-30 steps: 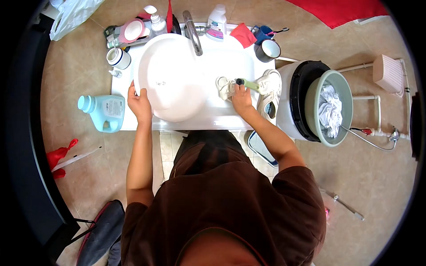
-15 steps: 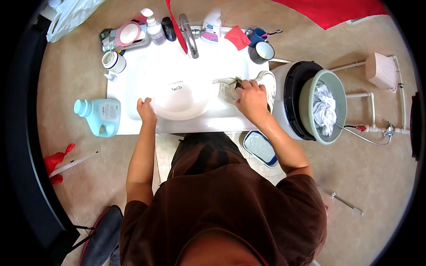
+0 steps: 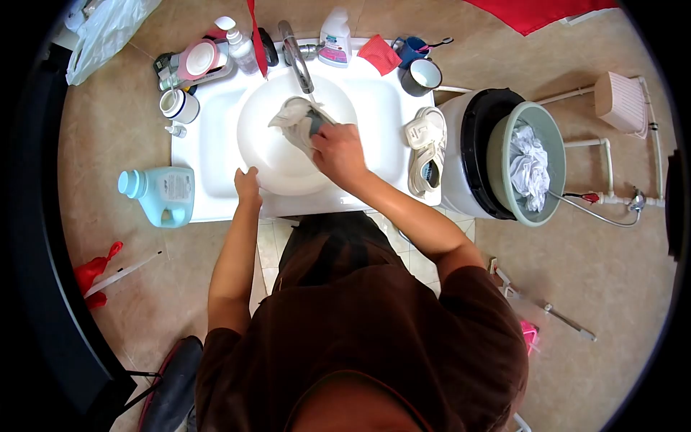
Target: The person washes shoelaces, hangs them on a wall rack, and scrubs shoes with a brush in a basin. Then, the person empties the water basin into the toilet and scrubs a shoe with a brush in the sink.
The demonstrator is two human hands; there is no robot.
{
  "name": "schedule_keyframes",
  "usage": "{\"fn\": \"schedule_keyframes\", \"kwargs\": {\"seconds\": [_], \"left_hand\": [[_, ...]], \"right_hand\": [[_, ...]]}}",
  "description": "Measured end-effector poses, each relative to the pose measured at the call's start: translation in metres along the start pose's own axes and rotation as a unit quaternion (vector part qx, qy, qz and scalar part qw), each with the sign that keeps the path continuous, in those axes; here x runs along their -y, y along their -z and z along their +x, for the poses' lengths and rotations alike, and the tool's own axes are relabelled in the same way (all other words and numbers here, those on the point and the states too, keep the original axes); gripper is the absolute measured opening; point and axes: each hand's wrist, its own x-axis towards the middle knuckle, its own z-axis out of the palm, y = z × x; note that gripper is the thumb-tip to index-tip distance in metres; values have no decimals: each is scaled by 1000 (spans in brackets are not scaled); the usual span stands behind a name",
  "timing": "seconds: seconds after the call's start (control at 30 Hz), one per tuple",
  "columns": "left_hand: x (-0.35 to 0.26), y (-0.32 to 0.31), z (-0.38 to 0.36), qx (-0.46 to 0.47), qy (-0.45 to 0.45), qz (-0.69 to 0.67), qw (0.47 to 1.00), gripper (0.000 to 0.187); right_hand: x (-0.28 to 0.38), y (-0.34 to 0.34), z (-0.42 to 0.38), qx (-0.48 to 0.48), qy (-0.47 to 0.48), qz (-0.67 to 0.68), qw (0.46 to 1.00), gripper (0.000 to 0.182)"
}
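My right hand [image 3: 340,153] is closed on a whitish shoe [image 3: 294,121] with a grey inside. The shoe is held over the round white basin [image 3: 252,155], just below the metal faucet [image 3: 296,61]. My left hand [image 3: 248,187] grips the near-left rim of this basin, thumb up along the edge. Another whitish shoe [image 3: 426,147] lies on the right side of the white sink [image 3: 209,155], apart from both hands.
Along the sink's back stand a pump bottle [image 3: 243,54], a spray bottle [image 3: 335,39], a red cloth [image 3: 379,55] and mugs [image 3: 422,76]. At left is a blue jug [image 3: 169,194]. A green tub [image 3: 554,173] with white cloth sits at right.
My right hand has carried the shoe leftward from the sink's right side to over the basin, uncovering the other shoe. The left hand keeps its hold on the basin rim.
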Motion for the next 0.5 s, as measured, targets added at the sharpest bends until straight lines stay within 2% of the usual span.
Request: {"fn": "schedule_keyframes", "kwargs": {"seconds": [0.07,0.17,0.23,0.3,0.33,0.37,0.4,0.43,0.47,0.5], "left_hand": [[0,3,1,12,20,6,1000,21],[-4,9,4,17,59,22,998,31],[-7,13,7,12,84,50,995,42],[-13,9,-1,-22,46,68,996,53],[-12,4,-6,-39,28,76,996,59],[-12,-2,-11,-104,-88,170,976,60],[-11,-7,-12,-165,-203,259,930,62],[-17,-15,-18,-223,-312,341,858,64],[-24,-24,-22,-189,-359,342,847,60],[-51,-38,-39,-154,-404,344,834,57]], "right_hand": [[-12,-57,-4,-1,13,0,1000,13],[-32,-118,-19,6,-80,45,996,18],[-37,-131,-12,-18,-195,117,974,17],[-44,-142,-3,-53,-280,212,935,15],[-50,-144,5,-43,-370,334,866,12],[-57,-146,16,-33,-450,446,773,15],[-64,-145,28,-23,-517,545,660,21],[-64,-138,39,-13,-568,631,528,29],[-64,-130,46,-10,-576,661,481,35],[-65,-130,50,-4,-561,684,466,35]]}}
